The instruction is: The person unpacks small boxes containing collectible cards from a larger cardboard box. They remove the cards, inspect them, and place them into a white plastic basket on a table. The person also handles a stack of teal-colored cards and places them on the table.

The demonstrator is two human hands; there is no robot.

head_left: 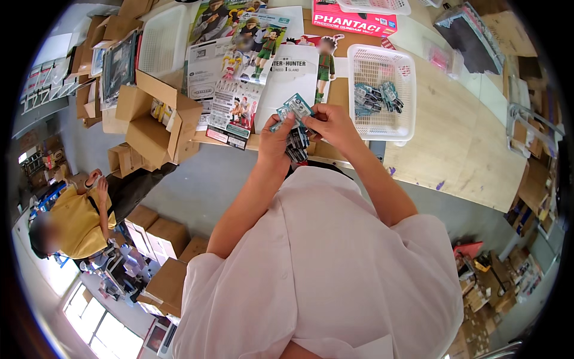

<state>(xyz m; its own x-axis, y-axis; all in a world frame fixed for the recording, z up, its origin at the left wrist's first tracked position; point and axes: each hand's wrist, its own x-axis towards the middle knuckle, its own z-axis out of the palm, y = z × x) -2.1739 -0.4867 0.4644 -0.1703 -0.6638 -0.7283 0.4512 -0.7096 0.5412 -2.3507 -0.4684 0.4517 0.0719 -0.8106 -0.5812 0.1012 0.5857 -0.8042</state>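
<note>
My left hand and my right hand meet over the table's near edge, in front of my body. Both are closed on small flat teal packets, fanned a little between my fingers. Below my left fingers hangs a strip of dark printed packets, apparently part of the same bunch. A white plastic basket stands just right of my hands. Several similar teal-and-dark packets lie in it. Beyond my hands lies a white printed sheet, with a flat character cutout beside it.
Colourful printed sheets cover the table left of centre. At its back stands a pink-red box. An open cardboard box sits by the left edge, near another white basket. A person in a yellow top works at far left.
</note>
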